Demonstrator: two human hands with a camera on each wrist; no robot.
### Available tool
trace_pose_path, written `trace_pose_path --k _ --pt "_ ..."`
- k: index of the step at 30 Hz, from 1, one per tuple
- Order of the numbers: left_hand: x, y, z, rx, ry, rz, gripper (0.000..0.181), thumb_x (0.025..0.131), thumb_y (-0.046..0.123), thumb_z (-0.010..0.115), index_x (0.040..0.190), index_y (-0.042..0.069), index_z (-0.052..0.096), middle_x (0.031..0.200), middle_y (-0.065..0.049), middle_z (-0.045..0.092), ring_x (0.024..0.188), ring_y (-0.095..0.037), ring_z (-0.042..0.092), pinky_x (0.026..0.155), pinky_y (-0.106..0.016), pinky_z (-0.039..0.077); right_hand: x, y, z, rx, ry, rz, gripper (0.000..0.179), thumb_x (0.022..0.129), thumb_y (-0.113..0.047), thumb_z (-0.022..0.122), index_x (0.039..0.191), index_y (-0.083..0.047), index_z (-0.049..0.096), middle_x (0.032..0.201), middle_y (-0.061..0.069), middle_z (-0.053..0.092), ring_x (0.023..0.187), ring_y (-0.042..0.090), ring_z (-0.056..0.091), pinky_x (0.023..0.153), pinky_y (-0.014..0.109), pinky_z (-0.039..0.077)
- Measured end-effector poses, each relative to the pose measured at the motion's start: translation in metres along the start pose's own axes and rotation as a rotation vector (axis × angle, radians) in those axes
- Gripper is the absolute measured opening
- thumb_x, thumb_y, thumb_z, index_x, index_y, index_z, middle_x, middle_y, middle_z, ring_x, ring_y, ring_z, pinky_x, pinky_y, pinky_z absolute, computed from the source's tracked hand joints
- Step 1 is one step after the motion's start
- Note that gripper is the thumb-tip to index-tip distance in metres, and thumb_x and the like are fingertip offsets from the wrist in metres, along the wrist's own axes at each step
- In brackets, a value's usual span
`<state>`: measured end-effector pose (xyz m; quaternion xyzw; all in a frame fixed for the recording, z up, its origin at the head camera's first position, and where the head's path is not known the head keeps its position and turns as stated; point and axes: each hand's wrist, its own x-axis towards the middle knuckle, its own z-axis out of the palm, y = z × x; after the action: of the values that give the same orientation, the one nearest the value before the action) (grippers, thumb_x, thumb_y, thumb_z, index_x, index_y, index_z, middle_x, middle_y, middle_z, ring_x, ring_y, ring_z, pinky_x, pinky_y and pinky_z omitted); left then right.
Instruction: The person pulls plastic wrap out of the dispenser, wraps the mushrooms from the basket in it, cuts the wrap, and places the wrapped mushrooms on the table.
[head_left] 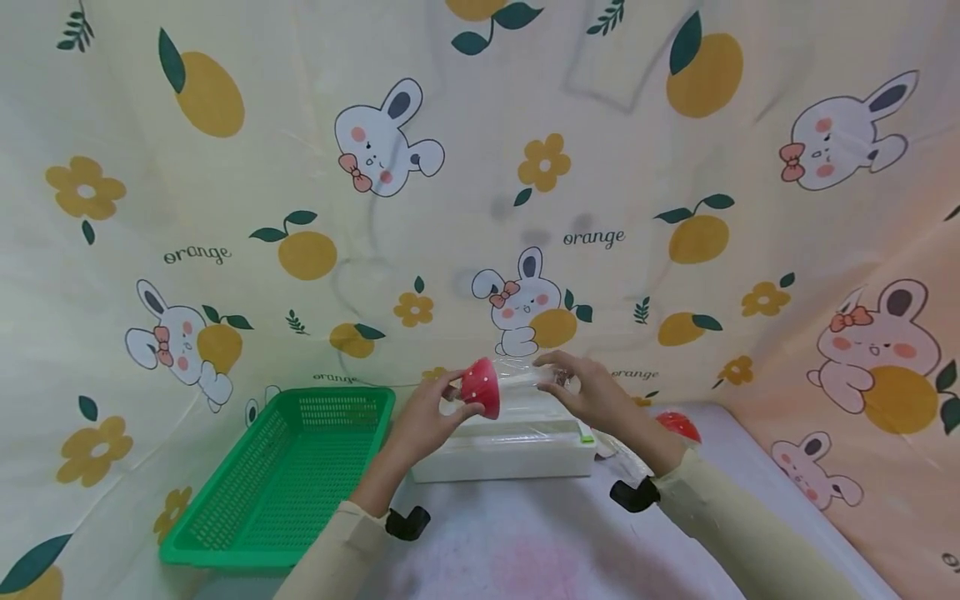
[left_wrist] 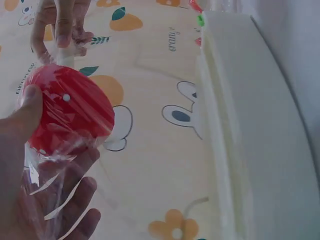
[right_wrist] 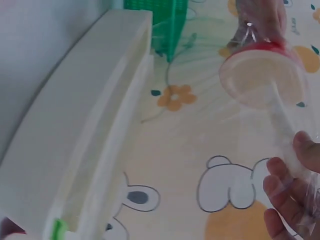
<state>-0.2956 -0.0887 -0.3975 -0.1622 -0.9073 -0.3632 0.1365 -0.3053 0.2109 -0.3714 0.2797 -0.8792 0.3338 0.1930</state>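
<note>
A toy mushroom with a red, white-dotted cap (head_left: 480, 389) and a pale stem (right_wrist: 281, 117) lies sideways in the air, with clear plastic film (left_wrist: 45, 185) around it. My left hand (head_left: 420, 421) grips the cap, thumb on one side and fingers on the other. At the stem end, my right hand (head_left: 596, 392) pinches the film and stem between thumb and fingers. Below and behind both hands stands a long white cling film box (head_left: 510, 458) with a green piece (head_left: 586, 433) at its right end.
To the left stands a green plastic basket (head_left: 225, 560) with perforated sides. Another red, white-dotted object (head_left: 678, 425) lies on the table (head_left: 480, 533) beyond my right forearm, partly hidden. A curtain (head_left: 465, 225) printed with rabbits and oranges hangs behind.
</note>
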Motion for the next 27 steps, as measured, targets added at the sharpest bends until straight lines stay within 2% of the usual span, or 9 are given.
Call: trace_pose_path --k 4,9,15,19,23,27 --pt "-0.004 -0.007 0.005 0.002 -0.049 -0.033 0.07 0.093 0.052 0.08 0.15 0.017 0.06 0.12 -0.009 0.072 0.112 -0.029 0.065 0.078 -0.038 0.063 -0.008 0.007 0.006 -0.013 -0.049 -0.012 0.034 0.1 -0.021 0.079 0.134 -0.02 0.074 0.121 0.0 0.077 0.094 0.015 0.067 0.083 0.037 0.063" --pt "-0.007 -0.015 0.012 -0.026 -0.089 -0.069 0.07 0.095 0.059 0.075 0.147 0.014 0.063 0.108 -0.004 0.072 0.099 -0.022 0.064 0.074 -0.034 0.059 -0.016 0.013 0.015 0.005 -0.093 -0.015 0.033 0.101 -0.02 0.078 0.133 -0.017 0.074 0.128 0.002 0.075 0.096 0.014 0.064 0.087 0.033 0.061" --pt "-0.012 -0.025 0.019 -0.021 -0.113 -0.077 0.062 0.098 0.059 0.071 0.135 0.009 0.07 0.094 0.0 0.069 0.086 -0.017 0.06 0.069 -0.03 0.053 -0.023 0.016 0.025 0.022 -0.142 0.038 0.051 0.09 -0.033 0.09 0.135 -0.018 0.072 0.115 -0.003 0.072 0.095 0.016 0.061 0.078 0.029 0.059" --pt "-0.014 -0.03 0.023 -0.048 -0.142 -0.091 0.06 0.099 0.062 0.068 0.127 0.01 0.073 0.091 0.0 0.071 0.084 -0.018 0.06 0.069 -0.031 0.052 -0.028 0.02 0.032 0.032 -0.15 0.062 0.055 0.089 -0.026 0.091 0.138 -0.019 0.067 0.106 -0.005 0.07 0.092 0.017 0.062 0.074 0.026 0.059" --pt "-0.016 -0.035 0.028 -0.065 -0.17 -0.111 0.059 0.098 0.066 0.065 0.117 0.011 0.075 0.091 -0.001 0.072 0.085 -0.018 0.06 0.07 -0.034 0.052 -0.032 0.023 0.039 0.032 -0.142 0.077 0.048 0.093 -0.023 0.087 0.135 -0.019 0.063 0.105 -0.001 0.073 0.091 0.017 0.065 0.074 0.026 0.061" --pt "-0.019 -0.042 0.032 -0.051 -0.185 -0.106 0.057 0.1 0.067 0.062 0.106 0.013 0.075 0.091 0.001 0.073 0.086 -0.018 0.062 0.073 -0.036 0.054 -0.035 0.026 0.045 0.003 -0.143 0.074 0.035 0.093 -0.026 0.087 0.124 -0.018 0.071 0.107 -0.003 0.074 0.092 0.015 0.065 0.079 0.033 0.062"
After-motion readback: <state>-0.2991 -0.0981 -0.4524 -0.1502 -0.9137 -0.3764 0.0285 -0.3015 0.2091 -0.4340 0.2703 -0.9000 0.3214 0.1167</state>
